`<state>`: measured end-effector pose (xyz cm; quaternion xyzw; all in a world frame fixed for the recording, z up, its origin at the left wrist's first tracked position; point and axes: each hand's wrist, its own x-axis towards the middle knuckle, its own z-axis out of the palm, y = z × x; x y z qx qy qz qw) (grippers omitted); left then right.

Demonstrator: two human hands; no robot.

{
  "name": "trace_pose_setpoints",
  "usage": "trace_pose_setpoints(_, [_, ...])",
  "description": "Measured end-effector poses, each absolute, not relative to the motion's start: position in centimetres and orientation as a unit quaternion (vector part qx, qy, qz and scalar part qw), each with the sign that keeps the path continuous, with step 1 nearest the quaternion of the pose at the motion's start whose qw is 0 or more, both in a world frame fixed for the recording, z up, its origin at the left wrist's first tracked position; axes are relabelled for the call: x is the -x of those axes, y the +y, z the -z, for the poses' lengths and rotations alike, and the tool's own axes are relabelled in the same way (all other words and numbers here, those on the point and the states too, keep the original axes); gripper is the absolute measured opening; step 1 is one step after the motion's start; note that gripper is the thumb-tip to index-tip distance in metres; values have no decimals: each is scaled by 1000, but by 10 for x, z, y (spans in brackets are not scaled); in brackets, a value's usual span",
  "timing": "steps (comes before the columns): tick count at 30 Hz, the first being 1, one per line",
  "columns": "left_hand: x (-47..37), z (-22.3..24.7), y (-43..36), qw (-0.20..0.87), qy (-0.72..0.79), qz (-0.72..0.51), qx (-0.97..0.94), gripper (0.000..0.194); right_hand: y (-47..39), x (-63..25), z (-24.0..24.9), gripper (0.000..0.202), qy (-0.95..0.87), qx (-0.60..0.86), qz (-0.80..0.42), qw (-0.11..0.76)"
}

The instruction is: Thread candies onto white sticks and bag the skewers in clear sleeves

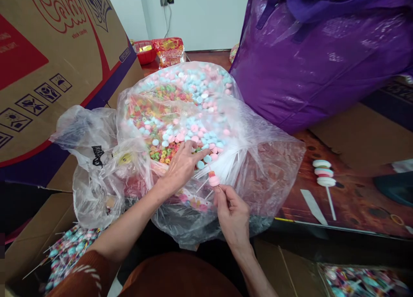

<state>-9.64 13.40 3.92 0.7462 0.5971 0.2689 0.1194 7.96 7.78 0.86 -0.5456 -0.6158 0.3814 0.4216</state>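
Observation:
My right hand (234,213) pinches a candy stick, its fingertips just under the pink and orange candies (213,179) threaded at its top. To the left, my left hand (183,163) reaches into a big clear plastic bag (280,159), thumb and fingers apart over the loose sweets. Pink and pale blue candy discs (209,138) lie in the bag beside small coloured candy rings (165,153). A bundle of white sticks (230,159) rests in the bag close to both hands.
On the wooden table (297,202) at right lies a finished-looking candy stick (325,181). A printed carton (61,52) stands left, a purple bag (316,60) right. Wrapped candy sticks fill a box (41,211) at lower left. A red basket (144,52) sits behind.

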Motion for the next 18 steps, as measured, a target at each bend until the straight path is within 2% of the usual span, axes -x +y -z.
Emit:
trace_pose_setpoints(4, [104,-45,161,85,560,-166,-807,31,75,-78,-4,34,-619,551,-380,410])
trace_pose_setpoints(8, [106,-43,160,120,553,-258,-783,24,74,-74,-1,33,-619,549,-380,413])
trace_pose_setpoints(11, [109,-39,146,240,566,-393,-683,16,73,-71,-4,31,-629,529,-380,424])
trace_pose_setpoints(15, [115,-35,125,445,546,-509,-495,33,72,-65,-12,26,-652,493,-382,432])
trace_pose_setpoints(18, [120,-34,115,510,527,-532,-424,41,72,-60,-15,25,-664,469,-391,432])
